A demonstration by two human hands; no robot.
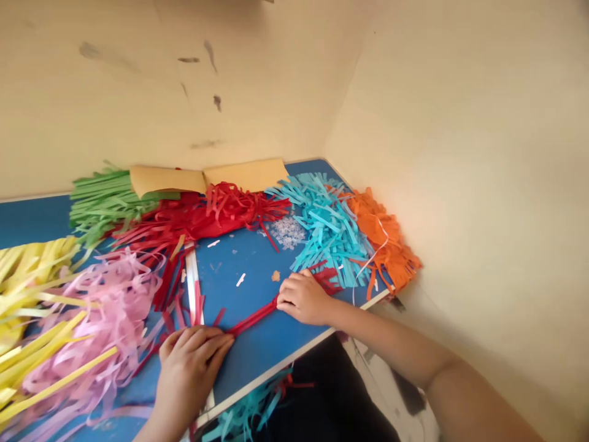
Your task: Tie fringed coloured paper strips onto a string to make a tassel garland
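A narrow rolled strip of red fringed paper [255, 317] stretches at a slant across the blue table between my two hands. My left hand [191, 359] is closed on its near-left end, fingers together and pressed low to the tabletop. Loose red strips show beside that hand. Farther right, my right hand [302, 299] pinches the same strip in curled fingers. Red fringe ends stick out past it and reach the light blue fringed paper [326, 227]. My palms and the undersides of the fingers are hidden.
Orange fringe [384, 239] lies at the right corner. Red fringe [197, 215], green fringe [103, 202] and tan paper [248, 174] line the back. Pink strips [110, 307] and yellow strips [39, 258] cover the left. The table edge [271, 374] runs in front; walls stand behind and right.
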